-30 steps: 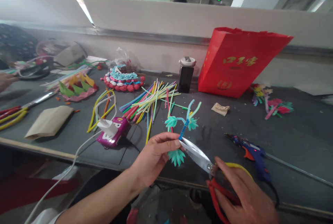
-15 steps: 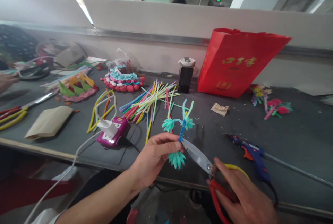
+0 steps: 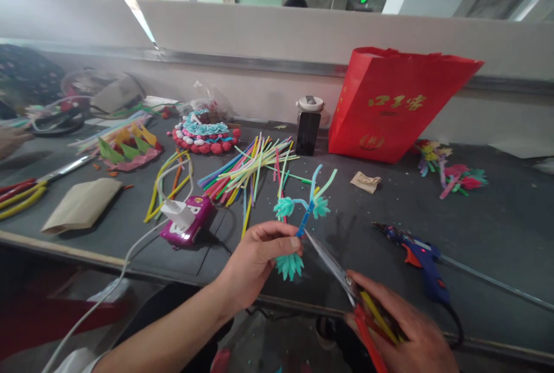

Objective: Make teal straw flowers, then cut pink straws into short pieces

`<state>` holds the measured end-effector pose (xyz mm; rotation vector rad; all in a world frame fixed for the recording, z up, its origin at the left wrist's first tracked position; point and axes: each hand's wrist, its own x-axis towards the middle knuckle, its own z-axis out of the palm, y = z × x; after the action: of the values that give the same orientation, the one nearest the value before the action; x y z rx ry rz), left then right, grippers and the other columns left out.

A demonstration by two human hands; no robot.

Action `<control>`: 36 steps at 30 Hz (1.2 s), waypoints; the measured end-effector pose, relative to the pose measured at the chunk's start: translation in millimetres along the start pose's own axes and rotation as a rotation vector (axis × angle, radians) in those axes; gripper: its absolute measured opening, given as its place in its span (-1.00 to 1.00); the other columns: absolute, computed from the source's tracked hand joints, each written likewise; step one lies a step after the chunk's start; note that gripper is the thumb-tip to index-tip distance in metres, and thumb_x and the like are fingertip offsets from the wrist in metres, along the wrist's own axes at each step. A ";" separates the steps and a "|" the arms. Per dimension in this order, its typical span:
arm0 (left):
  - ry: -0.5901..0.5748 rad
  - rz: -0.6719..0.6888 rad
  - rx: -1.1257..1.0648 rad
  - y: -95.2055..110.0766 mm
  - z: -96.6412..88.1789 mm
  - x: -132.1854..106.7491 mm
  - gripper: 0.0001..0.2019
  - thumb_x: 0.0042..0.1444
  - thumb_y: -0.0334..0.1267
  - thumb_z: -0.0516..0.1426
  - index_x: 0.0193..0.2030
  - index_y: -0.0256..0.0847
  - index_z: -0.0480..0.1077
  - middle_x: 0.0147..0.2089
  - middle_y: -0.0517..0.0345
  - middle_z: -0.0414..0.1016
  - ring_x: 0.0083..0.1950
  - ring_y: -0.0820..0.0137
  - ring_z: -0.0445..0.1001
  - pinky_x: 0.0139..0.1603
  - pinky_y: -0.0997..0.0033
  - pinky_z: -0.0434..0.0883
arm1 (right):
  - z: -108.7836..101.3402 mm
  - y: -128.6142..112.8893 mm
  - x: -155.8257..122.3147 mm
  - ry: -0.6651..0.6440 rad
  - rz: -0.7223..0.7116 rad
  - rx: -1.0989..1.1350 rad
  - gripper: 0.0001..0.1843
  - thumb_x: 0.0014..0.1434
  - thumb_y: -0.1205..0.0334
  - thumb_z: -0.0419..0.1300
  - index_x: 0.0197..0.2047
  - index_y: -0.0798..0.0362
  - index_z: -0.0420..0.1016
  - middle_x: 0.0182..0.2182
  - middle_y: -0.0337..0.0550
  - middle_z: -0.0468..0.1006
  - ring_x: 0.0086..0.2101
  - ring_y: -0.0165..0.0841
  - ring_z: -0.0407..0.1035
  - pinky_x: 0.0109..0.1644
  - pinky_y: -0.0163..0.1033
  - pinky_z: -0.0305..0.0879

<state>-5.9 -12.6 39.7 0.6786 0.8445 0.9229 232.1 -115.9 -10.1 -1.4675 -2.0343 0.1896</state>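
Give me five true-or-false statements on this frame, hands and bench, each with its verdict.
1. The left hand pinches a teal pipe-cleaner sprig by its blue stem. True.
2. The right hand is empty. False: it grips scissors by their red and yellow handles.
3. The tip of the scissors reaches the sprig's stem just beside the left fingertips. True.
4. The red bag lies flat on the bench. False: it stands upright by the back wall.
5. A blue glue gun lies on the bench, apart from both hands. True.
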 end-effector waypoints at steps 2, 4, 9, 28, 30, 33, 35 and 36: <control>0.020 0.011 -0.001 2.4 -1.0 1.1 -0.80 -0.21 -0.35 0.42 -0.38 -0.25 0.56 -0.46 0.11 0.58 -0.39 0.43 0.50 -0.29 0.50 0.36 | -3.0 2.8 1.0 0.047 -0.008 -0.055 -0.58 0.24 0.13 0.22 0.15 0.01 0.37 -0.13 -0.14 0.66 -0.25 -0.33 0.61 -0.23 -0.46 0.53; 0.027 0.012 0.005 4.0 -1.9 1.8 -0.80 -0.20 -0.35 0.41 -0.38 -0.25 0.56 -0.45 0.12 0.58 -0.38 0.43 0.51 -0.29 0.50 0.36 | -5.5 5.7 1.0 0.075 -0.004 -0.104 -0.57 0.25 0.11 0.20 0.15 0.02 0.37 -0.15 -0.11 0.66 -0.27 -0.32 0.61 -0.31 -0.45 0.53; 0.010 0.003 0.015 2.5 -1.1 1.2 -0.81 -0.20 -0.35 0.41 -0.39 -0.26 0.56 -0.45 0.11 0.57 -0.39 0.43 0.50 -0.29 0.50 0.37 | -4.9 8.3 -2.1 0.106 -0.078 -0.193 -0.52 0.24 0.12 0.19 0.20 0.03 0.34 -0.16 -0.08 0.63 -0.26 -0.28 0.59 -0.28 -0.34 0.53; -0.018 0.096 0.363 14.2 -9.5 1.6 -0.86 -0.22 -0.32 0.38 -0.45 -0.25 0.58 -0.49 0.19 0.49 -0.46 0.51 0.34 -0.40 0.52 0.24 | -6.6 7.1 2.2 0.070 -0.207 -0.211 -0.55 0.26 0.25 0.12 0.22 0.05 0.34 -0.20 -0.12 0.64 -0.23 -0.32 0.59 -0.20 -0.36 0.51; -0.023 0.092 0.391 14.0 -11.5 2.1 -0.86 -0.21 -0.30 0.37 -0.44 -0.25 0.58 -0.49 0.19 0.48 -0.46 0.51 0.34 -0.40 0.52 0.24 | -7.1 7.3 1.8 0.063 -0.201 -0.213 -0.54 0.25 0.24 0.12 0.22 0.04 0.34 -0.21 -0.13 0.64 -0.23 -0.32 0.59 -0.21 -0.36 0.51; -0.040 0.079 0.429 14.1 -14.3 3.1 -0.86 -0.20 -0.29 0.37 -0.44 -0.26 0.58 -0.50 0.18 0.48 -0.47 0.50 0.34 -0.42 0.52 0.23 | -6.6 7.5 1.5 0.062 -0.198 -0.208 -0.54 0.25 0.23 0.12 0.21 0.03 0.35 -0.21 -0.13 0.64 -0.24 -0.32 0.59 -0.22 -0.38 0.52; -0.046 0.065 0.444 14.8 -15.1 3.4 -0.86 -0.20 -0.28 0.37 -0.44 -0.25 0.58 -0.51 0.18 0.48 -0.48 0.50 0.34 -0.42 0.52 0.22 | -6.2 7.8 0.9 0.056 -0.203 -0.200 -0.55 0.25 0.24 0.11 0.21 0.02 0.36 -0.20 -0.13 0.65 -0.24 -0.33 0.60 -0.23 -0.39 0.52; -0.048 0.060 0.448 15.2 -15.2 3.4 -0.86 -0.21 -0.28 0.37 -0.44 -0.25 0.58 -0.52 0.18 0.48 -0.49 0.50 0.34 -0.43 0.52 0.22 | -6.0 8.1 0.4 0.055 -0.206 -0.200 -0.55 0.26 0.24 0.11 0.21 0.02 0.35 -0.19 -0.13 0.65 -0.24 -0.33 0.60 -0.23 -0.40 0.52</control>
<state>-23.7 -0.7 43.0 1.1139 1.0036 0.7719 242.0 -113.9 -8.8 -1.3494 -2.1931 -0.1408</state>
